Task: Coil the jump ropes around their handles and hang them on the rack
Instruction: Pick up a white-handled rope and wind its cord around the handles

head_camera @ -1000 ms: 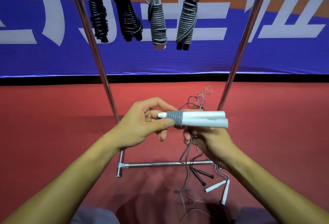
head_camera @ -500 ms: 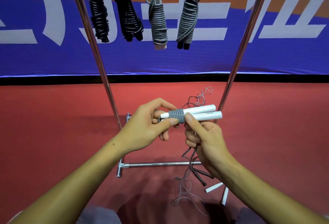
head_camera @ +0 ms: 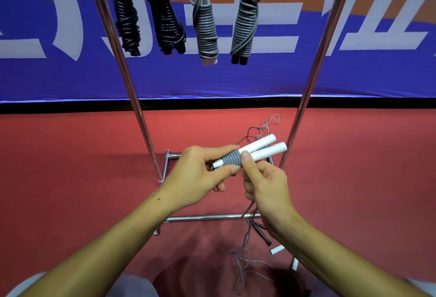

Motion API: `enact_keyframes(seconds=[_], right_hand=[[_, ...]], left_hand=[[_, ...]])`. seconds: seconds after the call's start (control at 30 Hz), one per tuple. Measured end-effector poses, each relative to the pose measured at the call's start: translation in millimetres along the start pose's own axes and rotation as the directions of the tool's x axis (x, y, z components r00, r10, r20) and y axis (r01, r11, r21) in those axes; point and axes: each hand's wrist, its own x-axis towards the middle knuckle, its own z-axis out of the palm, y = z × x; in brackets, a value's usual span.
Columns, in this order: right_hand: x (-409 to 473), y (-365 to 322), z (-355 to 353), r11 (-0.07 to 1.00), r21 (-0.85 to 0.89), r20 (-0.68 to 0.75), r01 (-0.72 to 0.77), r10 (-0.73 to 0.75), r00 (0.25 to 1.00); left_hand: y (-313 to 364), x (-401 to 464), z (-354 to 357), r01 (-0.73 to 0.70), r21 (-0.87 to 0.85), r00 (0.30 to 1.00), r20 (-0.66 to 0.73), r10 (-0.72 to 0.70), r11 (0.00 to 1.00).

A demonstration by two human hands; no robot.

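A red sports floor (head_camera: 70,167) ran back to a blue banner with large white characters (head_camera: 271,79), and on it stood a chrome tube rack (head_camera: 132,89) with four coiled jump ropes, two black and two grey, hanging from its top bar. In front of the rack's base, the left hand (head_camera: 200,174) pinched the pair of white plastic handles (head_camera: 257,150) at their few grey cord turns (head_camera: 232,158), thumb and curled fingers closed on them. The right hand (head_camera: 266,186) gripped the loose grey cord (head_camera: 245,237), thumb pressed against the coils, the slack trailing down to the floor.

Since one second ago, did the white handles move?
Yes. The white handles tilted: their free ends rose toward the right rack pole.
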Motion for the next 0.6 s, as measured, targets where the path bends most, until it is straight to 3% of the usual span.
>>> enact_keyframes(seconds=[0.2, 0.33, 0.6], right_hand=[[5, -7, -11, 0.998, -0.056, 0.131, 0.033, -0.026, 0.991], [8, -11, -18, 0.996, -0.062, 0.202, -0.066, 0.077, 0.976], [11, -6, -19, 0.975, -0.142, 0.132, -0.170, 0.189, 0.973]], left_hand=[[-2, 5, -9, 0.009, 0.041, 0.996, -0.089, -0.006, 0.999], [-7, 11, -24, 0.029, 0.016, 0.987, -0.157, -0.026, 0.999], [-13, 9, -22, 0.000, 0.152, 0.985, -0.170, 0.026, 0.988]])
